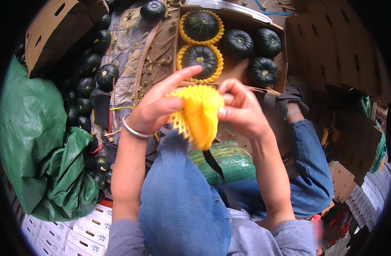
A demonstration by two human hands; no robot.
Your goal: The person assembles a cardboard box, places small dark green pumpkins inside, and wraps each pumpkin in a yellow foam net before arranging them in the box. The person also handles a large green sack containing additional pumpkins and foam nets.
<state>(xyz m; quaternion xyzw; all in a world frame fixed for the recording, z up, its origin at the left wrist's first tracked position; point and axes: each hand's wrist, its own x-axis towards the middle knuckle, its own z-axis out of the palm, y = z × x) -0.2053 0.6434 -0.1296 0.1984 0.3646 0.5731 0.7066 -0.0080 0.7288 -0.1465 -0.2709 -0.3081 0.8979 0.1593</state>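
Between my two hands, above my knee, is a yellow foam net sleeve (198, 112), partly blurred. My left hand (158, 107) pinches its left side with the thumb, the index finger stretched forward. On the right side, the fingertips of my right hand (242, 107) grip its edge. Just beyond stands a cardboard box (234, 72) holding dark green kabocha squashes. Two of them, a rear one (201, 26) and a front one (200, 59), wear yellow foam nets on the left. Three bare squashes (237, 44) sit on the right. My left fingertip overlaps the front netted squash in view.
Many loose squashes (86, 86) lie at left beside a green tarp (32, 137) and a cardboard carton (61, 28). Cardboard boxes (336, 48) stand at right. White printed cartons (86, 228) are stacked at lower left. A green wrapped bundle (227, 160) lies by my legs.
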